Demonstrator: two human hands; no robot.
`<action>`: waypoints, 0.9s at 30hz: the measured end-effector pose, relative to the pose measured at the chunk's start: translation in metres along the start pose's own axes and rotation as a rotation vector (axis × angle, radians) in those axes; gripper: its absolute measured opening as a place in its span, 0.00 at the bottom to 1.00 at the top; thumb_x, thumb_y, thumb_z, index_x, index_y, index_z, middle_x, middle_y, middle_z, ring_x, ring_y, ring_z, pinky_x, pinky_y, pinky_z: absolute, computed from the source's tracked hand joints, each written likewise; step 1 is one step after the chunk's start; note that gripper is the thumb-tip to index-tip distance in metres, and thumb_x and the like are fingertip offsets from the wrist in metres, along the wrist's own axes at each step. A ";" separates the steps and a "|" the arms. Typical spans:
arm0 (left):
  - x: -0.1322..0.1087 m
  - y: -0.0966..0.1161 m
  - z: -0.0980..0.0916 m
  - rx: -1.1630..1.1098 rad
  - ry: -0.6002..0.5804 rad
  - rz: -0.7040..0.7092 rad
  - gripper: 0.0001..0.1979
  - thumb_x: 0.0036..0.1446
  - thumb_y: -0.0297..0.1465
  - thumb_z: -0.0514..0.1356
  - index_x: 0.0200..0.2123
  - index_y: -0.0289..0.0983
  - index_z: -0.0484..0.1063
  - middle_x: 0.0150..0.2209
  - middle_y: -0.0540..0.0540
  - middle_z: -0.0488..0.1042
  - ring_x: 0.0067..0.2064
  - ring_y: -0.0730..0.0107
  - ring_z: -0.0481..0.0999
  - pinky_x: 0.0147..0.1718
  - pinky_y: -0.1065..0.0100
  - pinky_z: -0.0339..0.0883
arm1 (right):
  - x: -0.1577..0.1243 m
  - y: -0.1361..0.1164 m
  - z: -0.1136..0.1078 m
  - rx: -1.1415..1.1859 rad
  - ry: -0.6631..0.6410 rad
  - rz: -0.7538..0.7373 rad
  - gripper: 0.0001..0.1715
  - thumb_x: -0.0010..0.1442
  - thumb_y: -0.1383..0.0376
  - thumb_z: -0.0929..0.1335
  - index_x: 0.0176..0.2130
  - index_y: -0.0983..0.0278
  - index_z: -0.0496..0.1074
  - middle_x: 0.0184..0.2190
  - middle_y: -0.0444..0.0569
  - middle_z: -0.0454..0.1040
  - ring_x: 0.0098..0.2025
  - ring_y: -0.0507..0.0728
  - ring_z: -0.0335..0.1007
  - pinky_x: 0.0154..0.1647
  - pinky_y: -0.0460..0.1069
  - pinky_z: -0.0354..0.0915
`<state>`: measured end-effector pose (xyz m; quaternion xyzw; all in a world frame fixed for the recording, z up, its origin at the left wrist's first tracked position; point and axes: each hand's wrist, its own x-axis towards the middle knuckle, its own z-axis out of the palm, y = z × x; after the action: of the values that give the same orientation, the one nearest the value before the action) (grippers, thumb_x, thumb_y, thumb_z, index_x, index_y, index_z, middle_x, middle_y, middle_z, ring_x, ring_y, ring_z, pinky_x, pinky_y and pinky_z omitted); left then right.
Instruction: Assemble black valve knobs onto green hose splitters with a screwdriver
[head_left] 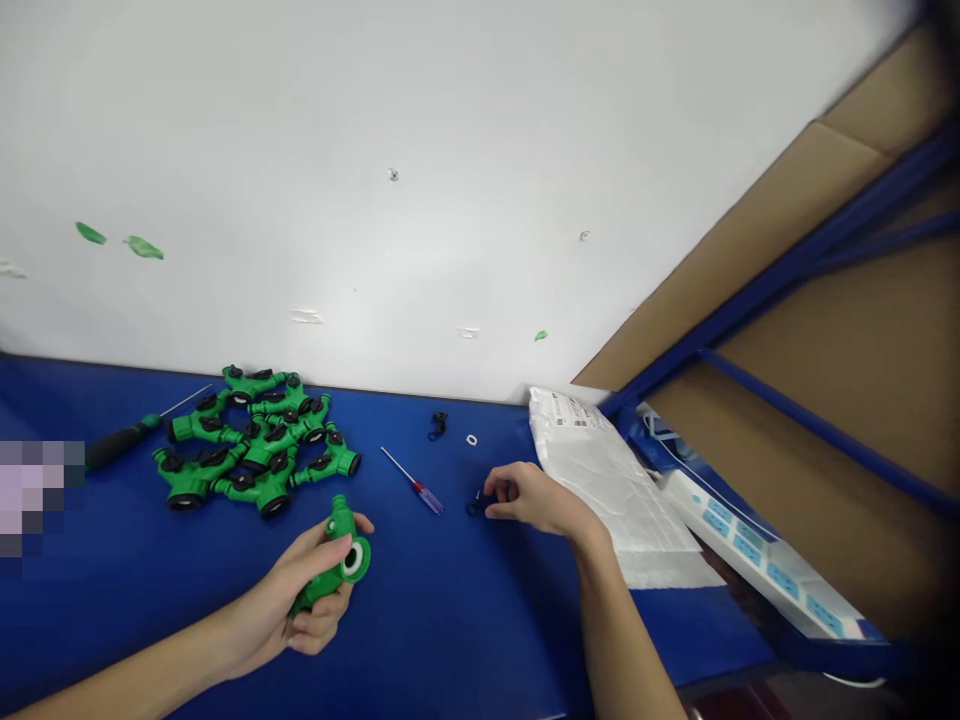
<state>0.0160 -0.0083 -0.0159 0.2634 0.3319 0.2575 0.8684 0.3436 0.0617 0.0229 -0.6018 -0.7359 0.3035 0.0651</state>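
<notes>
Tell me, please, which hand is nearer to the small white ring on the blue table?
Right. The right hand is just below and to the right of the white ring; the left hand is farther away, down and to the left of it.

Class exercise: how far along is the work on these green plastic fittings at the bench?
Looks done: a pile of green fittings with black parts fitted. In hand: the left hand grips one more green fitting, while the right hand is at a small dark part. Left: a black piece and a white ring lie loose, near a screwdriver.
</notes>
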 end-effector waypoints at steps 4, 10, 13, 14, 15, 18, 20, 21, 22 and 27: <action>0.003 0.001 -0.002 -0.036 -0.024 -0.048 0.32 0.52 0.51 0.63 0.54 0.43 0.56 0.15 0.60 0.59 0.16 0.82 0.45 0.15 0.75 0.40 | 0.007 -0.001 0.008 0.031 -0.016 0.000 0.00 0.50 0.68 0.71 0.27 0.63 0.75 0.20 0.42 0.70 0.23 0.51 0.64 0.23 0.45 0.58; 0.005 0.003 -0.003 -0.067 -0.053 -0.053 0.26 0.55 0.51 0.60 0.50 0.42 0.60 0.16 0.59 0.59 0.15 0.81 0.46 0.14 0.76 0.41 | 0.003 -0.007 0.008 0.032 0.041 -0.045 0.04 0.49 0.71 0.69 0.24 0.63 0.71 0.19 0.41 0.67 0.22 0.51 0.61 0.22 0.45 0.57; 0.004 0.004 -0.003 -0.062 -0.066 -0.043 0.23 0.58 0.52 0.55 0.48 0.42 0.62 0.16 0.58 0.60 0.15 0.81 0.46 0.14 0.75 0.42 | 0.003 -0.014 0.009 0.067 0.085 -0.099 0.04 0.51 0.69 0.68 0.25 0.63 0.70 0.19 0.42 0.69 0.22 0.51 0.63 0.24 0.46 0.59; 0.004 0.004 -0.003 -0.056 -0.075 -0.033 0.23 0.59 0.53 0.53 0.47 0.42 0.62 0.16 0.57 0.60 0.15 0.81 0.46 0.14 0.75 0.42 | 0.003 -0.017 0.010 0.087 0.114 -0.123 0.04 0.53 0.67 0.68 0.26 0.63 0.71 0.20 0.42 0.70 0.23 0.51 0.64 0.25 0.46 0.60; 0.003 0.004 -0.002 -0.047 -0.087 -0.019 0.23 0.60 0.53 0.52 0.47 0.42 0.62 0.16 0.57 0.60 0.15 0.81 0.47 0.15 0.76 0.43 | 0.004 -0.021 0.012 0.106 0.156 -0.154 0.04 0.54 0.66 0.68 0.27 0.63 0.71 0.21 0.43 0.71 0.24 0.52 0.65 0.27 0.47 0.62; 0.002 0.002 0.000 0.030 -0.116 0.058 0.23 0.60 0.53 0.51 0.46 0.40 0.63 0.17 0.55 0.63 0.15 0.81 0.50 0.15 0.76 0.46 | 0.006 -0.033 0.022 0.159 0.300 -0.270 0.04 0.56 0.65 0.68 0.30 0.63 0.72 0.24 0.45 0.73 0.26 0.53 0.68 0.31 0.48 0.65; 0.001 0.000 0.002 0.118 -0.101 0.137 0.21 0.61 0.49 0.53 0.46 0.39 0.63 0.20 0.53 0.68 0.14 0.80 0.55 0.14 0.76 0.50 | 0.007 -0.042 0.032 0.181 0.358 -0.353 0.04 0.57 0.65 0.68 0.30 0.63 0.72 0.25 0.46 0.74 0.27 0.53 0.68 0.31 0.48 0.65; 0.001 -0.001 0.003 0.162 -0.086 0.180 0.20 0.61 0.48 0.54 0.46 0.38 0.64 0.20 0.52 0.69 0.14 0.79 0.57 0.14 0.75 0.53 | 0.007 -0.046 0.037 0.189 0.371 -0.393 0.05 0.57 0.65 0.68 0.31 0.63 0.72 0.26 0.46 0.74 0.27 0.53 0.68 0.30 0.48 0.65; 0.002 -0.002 0.004 0.204 -0.070 0.226 0.19 0.62 0.46 0.55 0.46 0.38 0.64 0.20 0.52 0.68 0.14 0.78 0.60 0.14 0.74 0.56 | 0.008 -0.049 0.043 0.200 0.376 -0.432 0.05 0.58 0.64 0.68 0.31 0.63 0.72 0.26 0.46 0.73 0.27 0.53 0.68 0.30 0.48 0.65; 0.003 0.000 0.005 0.358 -0.010 0.329 0.17 0.61 0.41 0.59 0.47 0.35 0.68 0.30 0.48 0.72 0.17 0.77 0.69 0.16 0.72 0.65 | 0.004 -0.066 0.068 0.379 0.329 -0.574 0.05 0.60 0.65 0.68 0.32 0.62 0.72 0.30 0.48 0.74 0.29 0.53 0.68 0.30 0.48 0.67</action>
<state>0.0214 -0.0079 -0.0146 0.4649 0.3206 0.3314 0.7558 0.2546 0.0344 0.0014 -0.3890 -0.7852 0.3028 0.3748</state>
